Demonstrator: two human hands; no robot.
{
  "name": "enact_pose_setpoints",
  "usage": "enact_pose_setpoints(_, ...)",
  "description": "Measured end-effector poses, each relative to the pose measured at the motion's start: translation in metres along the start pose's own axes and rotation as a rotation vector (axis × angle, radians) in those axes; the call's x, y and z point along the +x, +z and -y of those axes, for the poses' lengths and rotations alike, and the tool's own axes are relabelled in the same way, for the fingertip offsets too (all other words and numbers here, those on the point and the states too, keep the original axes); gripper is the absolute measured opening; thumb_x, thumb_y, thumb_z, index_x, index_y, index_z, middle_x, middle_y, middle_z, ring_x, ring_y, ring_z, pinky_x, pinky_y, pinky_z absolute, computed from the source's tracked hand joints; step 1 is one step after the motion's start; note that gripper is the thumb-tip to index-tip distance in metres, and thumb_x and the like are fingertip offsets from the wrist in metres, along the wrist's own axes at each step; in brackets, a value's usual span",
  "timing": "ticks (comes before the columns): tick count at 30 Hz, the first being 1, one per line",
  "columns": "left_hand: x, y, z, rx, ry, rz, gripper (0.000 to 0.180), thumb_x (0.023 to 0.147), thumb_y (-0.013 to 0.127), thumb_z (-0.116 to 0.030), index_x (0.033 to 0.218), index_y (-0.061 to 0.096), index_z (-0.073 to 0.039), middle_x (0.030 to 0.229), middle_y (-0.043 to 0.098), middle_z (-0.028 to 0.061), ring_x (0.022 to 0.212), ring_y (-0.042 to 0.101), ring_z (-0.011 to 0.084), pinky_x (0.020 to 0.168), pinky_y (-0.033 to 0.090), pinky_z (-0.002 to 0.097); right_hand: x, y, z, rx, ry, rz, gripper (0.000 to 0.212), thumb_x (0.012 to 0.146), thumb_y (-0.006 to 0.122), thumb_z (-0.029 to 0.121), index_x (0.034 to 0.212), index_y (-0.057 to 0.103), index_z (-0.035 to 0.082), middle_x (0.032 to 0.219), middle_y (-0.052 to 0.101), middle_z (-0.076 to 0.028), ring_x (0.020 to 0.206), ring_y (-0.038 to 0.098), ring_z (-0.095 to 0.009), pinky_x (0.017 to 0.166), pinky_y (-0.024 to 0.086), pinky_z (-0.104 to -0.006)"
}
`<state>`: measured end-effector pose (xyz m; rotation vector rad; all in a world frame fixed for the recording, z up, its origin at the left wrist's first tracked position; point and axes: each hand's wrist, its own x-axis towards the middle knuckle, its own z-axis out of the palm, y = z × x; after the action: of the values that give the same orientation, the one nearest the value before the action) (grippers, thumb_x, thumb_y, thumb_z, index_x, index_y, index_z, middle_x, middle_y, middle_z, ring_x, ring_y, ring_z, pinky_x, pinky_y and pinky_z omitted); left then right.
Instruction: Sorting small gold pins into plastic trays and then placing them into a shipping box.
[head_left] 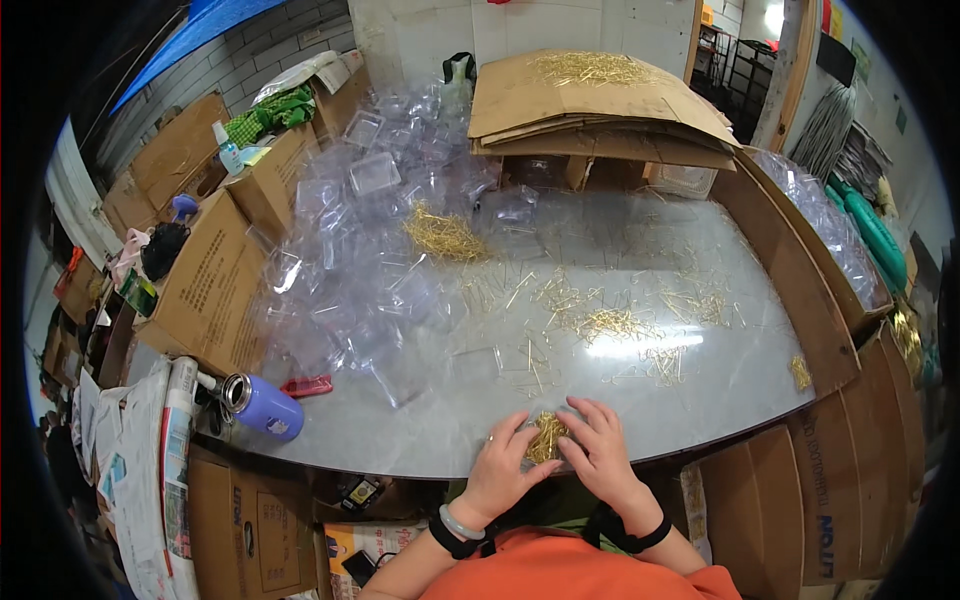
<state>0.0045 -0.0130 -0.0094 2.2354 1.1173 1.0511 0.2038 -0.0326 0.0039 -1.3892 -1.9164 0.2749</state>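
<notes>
At the table's near edge, my left hand (505, 462) and my right hand (603, 448) curve around a small heap of gold wire hooks (546, 438) from both sides. My fingers are bent and press against its sides; whether a clear box encloses the heap is hard to make out. Thin gold hooks (610, 322) lie scattered over the grey table (400, 440) beyond my hands. A denser gold pile (445, 236) rests farther back, beside many clear plastic boxes (375, 174) heaped on the left.
A purple bottle (262, 406) lies tilted at the left edge near a red object (306, 386). Stacked cardboard sheets (600, 105) at the back carry more gold hooks. Cardboard walls (800, 270) border the right side, and a carton (210, 290) stands left.
</notes>
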Motion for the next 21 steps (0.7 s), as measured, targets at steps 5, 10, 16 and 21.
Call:
enact_pose_setpoints(5, 0.000, -0.005, 0.000, -0.035, -0.012, 0.020, 0.051, 0.087, 0.080, -0.031, 0.122, 0.063, 0.002, 0.137, 0.056, 0.0228, 0.122, 0.059, 0.0409, 0.100, 0.051, 0.0457, 0.000, 0.002, -0.008, 0.124, 0.089, 0.057, 0.044, 0.092, 0.071, 0.020, 0.132, 0.062, 0.005, 0.138, 0.058, -0.016, 0.120, 0.055, -0.038, 0.105, 0.041, -0.0474)
enact_pose_setpoints(10, 0.000, -0.001, 0.000, -0.063, 0.010, -0.103, 0.041, 0.088, 0.078, -0.015, 0.123, 0.063, 0.000, 0.133, 0.060, 0.0207, 0.123, 0.060, 0.0408, 0.101, 0.051, 0.0446, 0.002, -0.004, 0.007, 0.100, -0.012, 0.011, 0.061, 0.090, 0.075, 0.031, 0.141, 0.055, 0.004, 0.146, 0.049, -0.023, 0.121, 0.055, -0.039, 0.105, 0.040, -0.0490)
enact_pose_setpoints(16, -0.004, 0.000, 0.003, -0.050, 0.058, -0.117, 0.036, 0.090, 0.072, -0.007, 0.124, 0.062, 0.001, 0.127, 0.063, 0.0215, 0.127, 0.058, 0.0428, 0.102, 0.050, 0.0462, -0.002, 0.004, 0.021, -0.255, -0.124, 0.107, 0.076, 0.084, 0.079, 0.040, 0.146, 0.050, 0.008, 0.149, 0.045, -0.024, 0.129, 0.049, -0.038, 0.107, 0.036, -0.0534)
enact_pose_setpoints(21, -0.010, -0.001, 0.008, -0.173, 0.066, -0.099, 0.038, 0.100, 0.060, -0.013, 0.134, 0.055, 0.005, 0.129, 0.062, 0.0223, 0.128, 0.058, 0.0415, 0.103, 0.050, 0.0449, -0.003, 0.019, 0.025, -0.272, -0.079, 0.032, 0.073, 0.078, 0.082, 0.038, 0.141, 0.057, 0.012, 0.149, 0.048, -0.019, 0.123, 0.050, -0.037, 0.105, 0.037, -0.0507)
